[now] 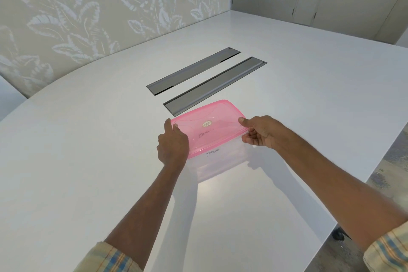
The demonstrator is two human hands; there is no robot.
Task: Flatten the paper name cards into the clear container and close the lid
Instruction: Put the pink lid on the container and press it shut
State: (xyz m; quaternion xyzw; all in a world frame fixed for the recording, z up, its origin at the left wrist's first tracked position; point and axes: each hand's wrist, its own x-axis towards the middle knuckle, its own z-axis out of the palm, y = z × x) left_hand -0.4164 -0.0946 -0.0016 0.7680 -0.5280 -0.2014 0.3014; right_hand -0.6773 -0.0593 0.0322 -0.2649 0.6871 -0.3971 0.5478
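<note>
A clear container (220, 164) stands on the white table (88, 150) in front of me. A translucent pink lid (207, 127) lies on top of it. Through the clear front wall a paper name card (213, 154) reading "PENGUIN" shows, and faint writing of another card shows through the lid. My left hand (172, 142) grips the lid's left edge, thumb on top. My right hand (258, 131) grips the right edge, thumb on the lid and fingers under the rim.
Two long grey cable-slot covers (194, 70) (215, 85) are set into the table just beyond the container. The table's right edge (362, 185) drops to the floor. A leaf-patterned wall and cupboards stand behind.
</note>
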